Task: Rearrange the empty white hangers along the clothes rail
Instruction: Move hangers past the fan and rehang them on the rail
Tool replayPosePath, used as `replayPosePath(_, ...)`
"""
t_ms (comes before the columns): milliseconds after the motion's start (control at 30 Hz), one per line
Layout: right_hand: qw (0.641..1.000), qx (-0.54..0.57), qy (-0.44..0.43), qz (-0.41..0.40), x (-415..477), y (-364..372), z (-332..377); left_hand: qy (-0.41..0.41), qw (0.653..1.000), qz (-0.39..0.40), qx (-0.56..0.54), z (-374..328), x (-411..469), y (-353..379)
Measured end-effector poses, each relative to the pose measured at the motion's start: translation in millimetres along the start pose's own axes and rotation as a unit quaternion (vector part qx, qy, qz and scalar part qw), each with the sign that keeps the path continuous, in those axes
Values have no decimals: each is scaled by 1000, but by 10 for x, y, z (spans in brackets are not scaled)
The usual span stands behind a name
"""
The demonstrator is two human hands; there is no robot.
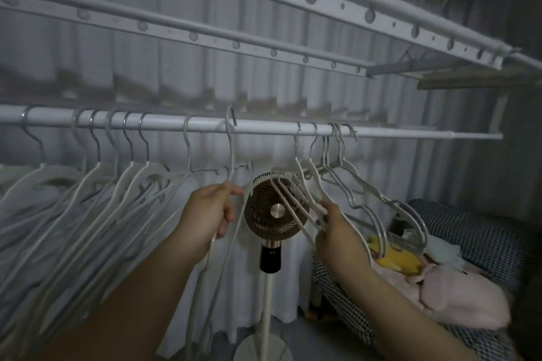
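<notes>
Hangers (98,168): white, empty — a dense group hooked on the left part of the rail (264,128), a smaller group (316,179) near its right end.
Rail: white, level, spanning left to right.
Left hand (209,211): fingers curled round one hanger (231,149) below its neck; its hook sits mid-rail, higher than the rest.
Right hand (334,231): grips the lower arms of hangers from the right group — how many, unclear.
Fan (275,211): on a stand behind, between the hands.
</notes>
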State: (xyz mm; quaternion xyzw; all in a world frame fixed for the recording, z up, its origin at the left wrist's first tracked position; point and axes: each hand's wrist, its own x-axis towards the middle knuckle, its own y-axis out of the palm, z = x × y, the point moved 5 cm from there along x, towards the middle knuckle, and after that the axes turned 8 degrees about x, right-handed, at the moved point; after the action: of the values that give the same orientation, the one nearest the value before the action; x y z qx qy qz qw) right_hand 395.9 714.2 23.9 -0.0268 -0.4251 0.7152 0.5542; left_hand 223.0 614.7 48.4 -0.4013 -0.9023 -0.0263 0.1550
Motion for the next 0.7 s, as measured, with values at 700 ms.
replayPosePath(700, 1000, 19, 3, -6, 285, -189, -180, -66, 997, -47, 6, 230, 434, -123)
